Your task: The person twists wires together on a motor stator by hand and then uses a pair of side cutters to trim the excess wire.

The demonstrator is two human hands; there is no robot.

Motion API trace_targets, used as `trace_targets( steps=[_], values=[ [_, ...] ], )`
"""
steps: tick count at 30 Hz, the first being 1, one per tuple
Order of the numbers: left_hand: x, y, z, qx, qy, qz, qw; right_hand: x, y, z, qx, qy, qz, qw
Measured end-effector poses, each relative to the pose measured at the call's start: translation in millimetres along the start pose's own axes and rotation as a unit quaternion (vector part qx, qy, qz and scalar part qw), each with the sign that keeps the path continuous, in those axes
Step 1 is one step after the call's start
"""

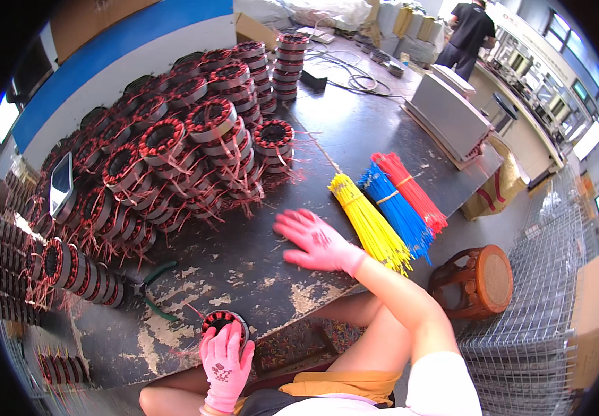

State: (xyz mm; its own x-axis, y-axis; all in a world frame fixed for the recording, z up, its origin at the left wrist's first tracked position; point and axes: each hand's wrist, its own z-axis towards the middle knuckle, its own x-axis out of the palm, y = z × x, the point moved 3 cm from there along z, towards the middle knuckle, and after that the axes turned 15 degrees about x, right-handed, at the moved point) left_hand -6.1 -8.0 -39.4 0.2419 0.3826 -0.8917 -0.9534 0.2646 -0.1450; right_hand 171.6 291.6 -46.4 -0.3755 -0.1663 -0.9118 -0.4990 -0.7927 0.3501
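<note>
Both hands wear pink gloves. My left hand (224, 371) rests at the table's near edge, its fingers curled over a motor stator (224, 317), a metal ring with red-coated windings. Part of that ring is hidden under the fingers. Farther right, my right hand (319, 243) is stretched out over the dark tabletop, fingers extended and nothing in them. Just beyond its wrist lie tied bundles of yellow wires (369, 220), blue wires (396, 211) and red wires (412, 191). Green-handled pliers (155, 277) lie left of my hands, apart from both.
Many stacked stators (181, 145) fill the table's far left, with loose wire ends sticking out. A row of stators (84, 274) lies nearer. At the right are a grey box (445, 114), a wooden stool (483, 281) and wire mesh cages (528, 305). A person (469, 38) stands far back.
</note>
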Motion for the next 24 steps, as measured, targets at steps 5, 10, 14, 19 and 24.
trace_targets(
  steps=[5,10,14,19,24],
  values=[
    [-3,-6,16,0.026,0.004,-0.012,1.000,1,-37,34,0.083,-0.047,-0.036,0.995],
    [-19,-3,8,0.013,0.013,0.019,1.000,3,33,-50,0.254,-0.102,-0.068,0.959],
    [-15,-11,10,-0.022,0.004,-0.010,1.000,25,20,-63,0.342,-0.075,-0.098,0.931],
    [-14,-15,25,-0.031,0.008,0.006,0.999,32,-10,42,0.431,0.012,-0.175,0.885],
    [-3,-9,22,-0.012,0.008,0.025,1.000,26,-12,47,0.416,-0.041,-0.025,0.908]
  ],
)
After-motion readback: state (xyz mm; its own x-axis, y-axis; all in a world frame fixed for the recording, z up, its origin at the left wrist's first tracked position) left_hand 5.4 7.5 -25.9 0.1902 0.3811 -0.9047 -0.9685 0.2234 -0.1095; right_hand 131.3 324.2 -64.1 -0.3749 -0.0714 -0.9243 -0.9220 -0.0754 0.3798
